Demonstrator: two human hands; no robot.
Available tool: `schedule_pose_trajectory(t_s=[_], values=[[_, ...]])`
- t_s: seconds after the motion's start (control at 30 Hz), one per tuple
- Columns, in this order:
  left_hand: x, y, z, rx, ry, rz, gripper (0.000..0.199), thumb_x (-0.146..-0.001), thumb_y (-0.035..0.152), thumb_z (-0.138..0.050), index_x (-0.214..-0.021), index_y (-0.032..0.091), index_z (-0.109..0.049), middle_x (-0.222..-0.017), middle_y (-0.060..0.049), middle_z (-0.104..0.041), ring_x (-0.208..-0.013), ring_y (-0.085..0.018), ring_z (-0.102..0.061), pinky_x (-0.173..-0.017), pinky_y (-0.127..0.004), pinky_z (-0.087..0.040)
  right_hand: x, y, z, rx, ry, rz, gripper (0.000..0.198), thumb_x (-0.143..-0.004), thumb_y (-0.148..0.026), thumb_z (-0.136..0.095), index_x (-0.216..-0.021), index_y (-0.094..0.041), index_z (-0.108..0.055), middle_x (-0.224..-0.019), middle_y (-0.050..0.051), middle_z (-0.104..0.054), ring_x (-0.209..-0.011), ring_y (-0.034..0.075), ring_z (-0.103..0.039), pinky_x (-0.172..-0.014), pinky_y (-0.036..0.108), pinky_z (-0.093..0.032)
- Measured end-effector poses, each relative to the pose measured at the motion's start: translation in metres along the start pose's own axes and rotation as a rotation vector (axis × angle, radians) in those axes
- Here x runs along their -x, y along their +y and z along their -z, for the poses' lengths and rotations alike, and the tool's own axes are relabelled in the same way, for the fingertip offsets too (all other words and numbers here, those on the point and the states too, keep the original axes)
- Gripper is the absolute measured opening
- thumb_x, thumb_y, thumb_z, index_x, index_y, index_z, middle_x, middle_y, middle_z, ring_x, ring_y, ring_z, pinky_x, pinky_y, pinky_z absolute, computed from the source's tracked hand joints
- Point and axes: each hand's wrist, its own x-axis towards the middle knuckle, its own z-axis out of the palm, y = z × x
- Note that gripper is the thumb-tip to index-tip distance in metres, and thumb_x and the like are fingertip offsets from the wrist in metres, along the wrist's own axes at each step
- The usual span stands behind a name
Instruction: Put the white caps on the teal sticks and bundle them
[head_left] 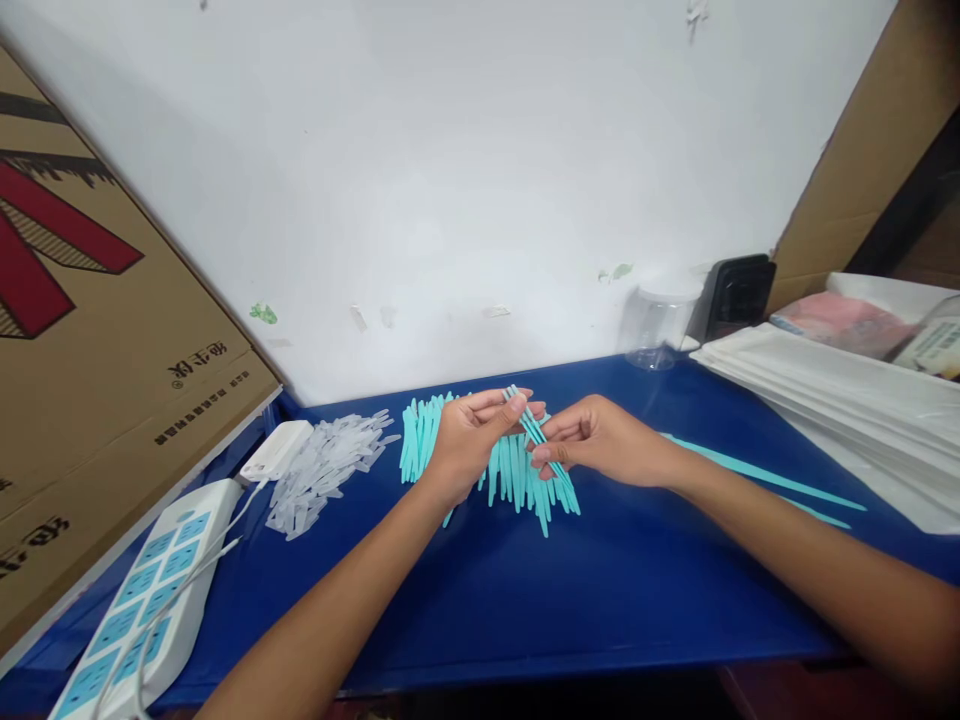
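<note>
A few thin turquoise sticks (534, 428) are held slanted above the blue table, between my two hands. My left hand (466, 440) pinches their upper, paler ends with thumb and fingers. Lower down the same sticks, my right hand (600, 443) closes its thumb and fingertips round them. Below and behind the hands lies a spread pile of flat turquoise sticks (517, 475), partly hidden by my left hand. Farther left is a heap of small translucent plastic pieces (319, 475).
A white power strip (191, 570) with cables and a small white box (277, 450) lie at left, beside a cardboard box (150, 330). Long turquoise strips (780, 475), white sheets (832, 390) and a clear jar (660, 325) are at right. A white wall (480, 180) stands behind.
</note>
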Motion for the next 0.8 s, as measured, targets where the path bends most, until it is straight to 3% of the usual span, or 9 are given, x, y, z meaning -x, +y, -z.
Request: schedule_pose_trajectory(t_s=[0.27,0.6,0.8], values=[[0.001,-0.001,-0.001,0.018,0.031,0.014,0.045,-0.085,0.045,-0.077,-0.116,0.013,-0.075,-0.106,-0.017,-0.078,-0.103,-0.032,-0.073,-0.093,-0.046,-0.055,0.000,-0.003,-0.002,0.004,-0.009,-0.017,0.036,-0.079,-0.050,-0.080,-0.082,-0.014,-0.078,-0.077,0.007,-0.076,-0.077,0.023,-0.075,-0.065,0.029,-0.052],[0.001,0.000,-0.002,-0.002,0.074,0.002,0.039,-0.082,0.043,-0.079,-0.105,0.012,-0.077,-0.099,-0.015,-0.079,-0.094,-0.030,-0.075,-0.090,-0.045,-0.056,-0.002,0.006,-0.004,0.008,-0.016,0.005,0.034,-0.081,-0.050,-0.078,-0.074,-0.017,-0.071,-0.074,0.005,-0.075,-0.079,0.022,-0.074,-0.064,0.028,-0.050],[0.001,0.001,-0.003,0.004,0.083,0.003,0.040,-0.080,0.044,-0.081,-0.104,0.012,-0.077,-0.098,-0.015,-0.079,-0.095,-0.031,-0.075,-0.087,-0.044,-0.057,-0.001,0.009,-0.005,-0.026,-0.003,-0.042,0.039,-0.077,-0.054,-0.080,-0.081,-0.016,-0.072,-0.080,0.006,-0.076,-0.079,0.024,-0.076,-0.065,0.029,-0.054]])
